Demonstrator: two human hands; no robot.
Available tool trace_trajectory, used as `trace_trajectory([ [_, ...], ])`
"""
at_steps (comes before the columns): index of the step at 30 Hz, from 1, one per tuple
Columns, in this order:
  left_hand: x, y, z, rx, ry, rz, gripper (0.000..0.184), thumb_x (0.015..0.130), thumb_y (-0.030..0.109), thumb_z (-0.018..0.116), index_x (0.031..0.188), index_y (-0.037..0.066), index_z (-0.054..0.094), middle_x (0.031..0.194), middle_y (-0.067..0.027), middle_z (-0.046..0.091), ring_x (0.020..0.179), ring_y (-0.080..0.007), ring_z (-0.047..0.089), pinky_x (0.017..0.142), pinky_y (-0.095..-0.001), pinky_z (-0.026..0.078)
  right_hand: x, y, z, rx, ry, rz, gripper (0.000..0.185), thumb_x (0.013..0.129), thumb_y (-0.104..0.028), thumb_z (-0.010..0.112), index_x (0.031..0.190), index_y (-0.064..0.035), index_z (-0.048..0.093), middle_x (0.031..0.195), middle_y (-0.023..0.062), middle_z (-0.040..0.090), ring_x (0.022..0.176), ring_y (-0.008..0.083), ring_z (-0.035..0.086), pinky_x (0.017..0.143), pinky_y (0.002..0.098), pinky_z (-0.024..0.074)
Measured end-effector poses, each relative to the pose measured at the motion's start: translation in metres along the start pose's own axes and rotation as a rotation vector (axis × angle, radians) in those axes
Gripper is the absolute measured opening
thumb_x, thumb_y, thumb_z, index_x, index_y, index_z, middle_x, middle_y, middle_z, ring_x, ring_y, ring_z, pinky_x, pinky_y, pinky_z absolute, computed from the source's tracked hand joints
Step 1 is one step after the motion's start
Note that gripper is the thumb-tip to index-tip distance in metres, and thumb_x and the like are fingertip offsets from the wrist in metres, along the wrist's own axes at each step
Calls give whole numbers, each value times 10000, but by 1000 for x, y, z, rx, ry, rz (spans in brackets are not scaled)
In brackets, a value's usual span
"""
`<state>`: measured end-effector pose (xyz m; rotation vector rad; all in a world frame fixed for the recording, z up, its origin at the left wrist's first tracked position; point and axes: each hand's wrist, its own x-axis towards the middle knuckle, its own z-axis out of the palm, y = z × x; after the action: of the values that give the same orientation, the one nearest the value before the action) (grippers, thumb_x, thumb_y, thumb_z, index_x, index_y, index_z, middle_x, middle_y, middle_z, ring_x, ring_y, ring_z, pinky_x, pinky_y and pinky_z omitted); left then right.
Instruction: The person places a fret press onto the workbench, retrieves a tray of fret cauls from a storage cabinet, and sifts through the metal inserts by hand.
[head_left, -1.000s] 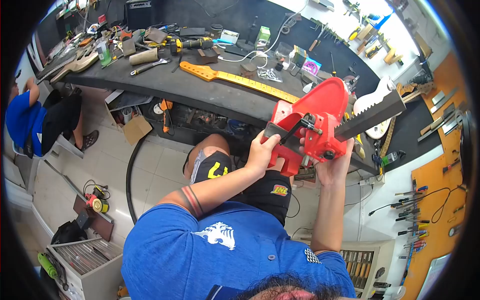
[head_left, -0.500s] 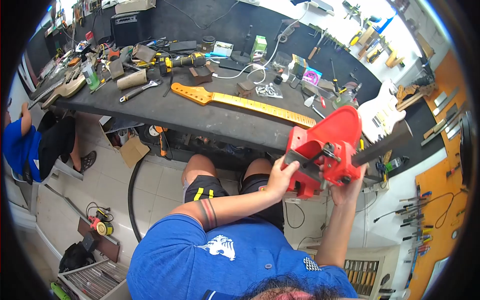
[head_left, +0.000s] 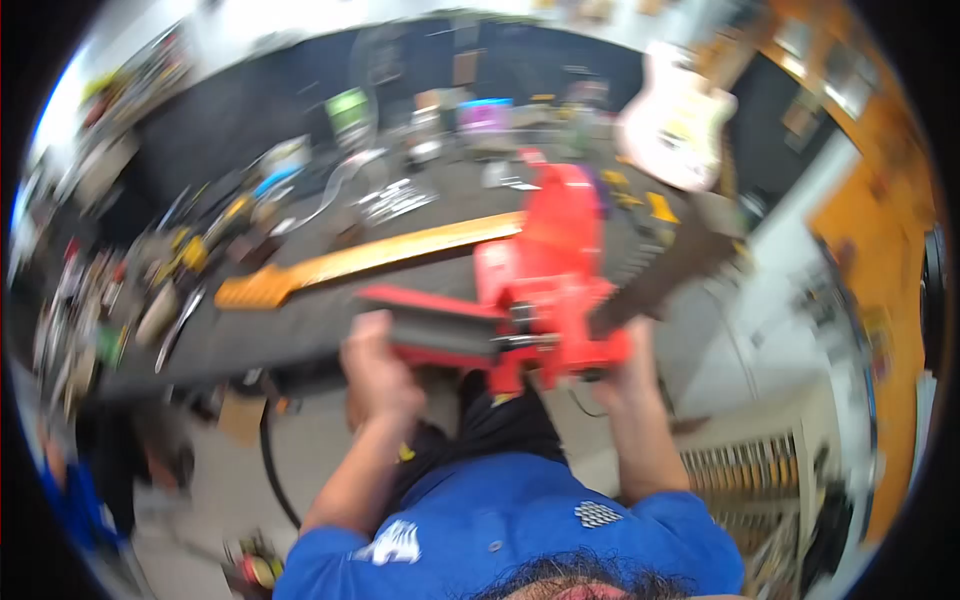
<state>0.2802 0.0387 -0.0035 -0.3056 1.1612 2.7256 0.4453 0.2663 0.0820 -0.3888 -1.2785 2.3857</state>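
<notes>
A red vise (head_left: 565,240) with a dark toothed bar (head_left: 665,265) is held up in front of my body, over the bench's front edge. Its long jaw, faced with a grey-black strip (head_left: 440,327), points left. My left hand (head_left: 378,365) is closed round the left end of that jaw, thumb on top. At the right side my right hand (head_left: 632,370) supports the vise from below, its fingers partly hidden behind the red body. Behind the vise, a guitar neck (head_left: 385,255) of yellowish wood lies across the bench. Motion smears the view.
On the dark workbench (head_left: 260,345) lie a wrench (head_left: 180,328), a bag of small metal parts (head_left: 398,200) and many blurred tools. A white guitar body (head_left: 675,120) stands at the back right. Another person (head_left: 75,490) in blue is at the lower left.
My view has turned to the right. The vise has swung so that its jaw points left, and my left hand has shifted to the jaw's outer end.
</notes>
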Motion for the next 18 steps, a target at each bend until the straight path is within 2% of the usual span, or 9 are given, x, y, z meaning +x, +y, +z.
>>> trace_trajectory([
  [2,6,63,35,-76,20,146,188,1065,304,712,1096,121,685,1087,-29,707,975,-174,708,871,-364,607,1,-12,20,32,39,49,724,1170,-656,375,1418,-23,622,1275,145,763,1135,255,779,1005,442,638],
  [4,113,87,-16,154,-5,453,446,1102,343,691,1411,23,656,1280,-122,728,1126,-228,722,994,-416,622,4,-33,34,83,11,76,769,1163,-671,342,1380,-9,666,1249,169,783,1143,272,780,1020,427,621],
  [5,120,105,5,282,102,719,510,1096,373,734,1444,4,674,1299,-106,731,1138,-213,717,1008,-404,605,6,-39,36,73,-57,70,789,1162,-672,320,1366,-2,684,1237,179,792,1149,279,780,1028,421,613],
  [7,185,134,-8,406,-32,787,578,1081,372,769,1511,2,656,1355,-128,705,1180,-237,695,993,-397,593,13,-39,27,56,-114,100,820,1157,-670,284,1364,10,692,1232,189,797,1168,275,775,1030,419,607],
  [10,243,164,-2,1105,-88,1240,544,1095,348,749,1545,57,651,1355,-126,662,1218,-285,647,1035,-424,508,8,-36,29,40,-108,106,794,1157,-664,293,1372,-16,700,1240,167,802,1145,254,778,1011,398,606],
  [11,251,168,3,1309,-118,1235,512,1068,267,779,1545,118,665,1325,-107,662,1224,-314,639,1085,-434,484,8,-35,28,42,-114,107,789,1155,-666,300,1373,-23,702,1239,160,803,1139,246,778,1001,392,607],
  [13,270,160,16,1481,-135,1348,581,1025,216,801,1576,144,633,1274,-111,652,1153,-334,627,1022,-447,504,10,-37,27,26,-95,118,782,1150,-665,314,1371,-25,703,1242,152,803,1139,234,776,992,387,608],
  [16,256,142,47,1687,-174,1264,628,984,156,802,1584,152,618,1243,-121,632,1129,-351,611,984,-481,514,8,-42,28,7,-113,126,764,1141,-667,335,1365,-38,707,1250,136,801,1128,219,773,985,383,606],
  [18,285,122,44,1825,-204,1463,631,958,125,803,1565,152,632,1246,-130,627,1134,-362,610,962,-492,527,8,-42,26,24,-99,123,730,1140,-667,367,1325,-52,713,1219,121,803,1065,210,781,956,380,620],
])
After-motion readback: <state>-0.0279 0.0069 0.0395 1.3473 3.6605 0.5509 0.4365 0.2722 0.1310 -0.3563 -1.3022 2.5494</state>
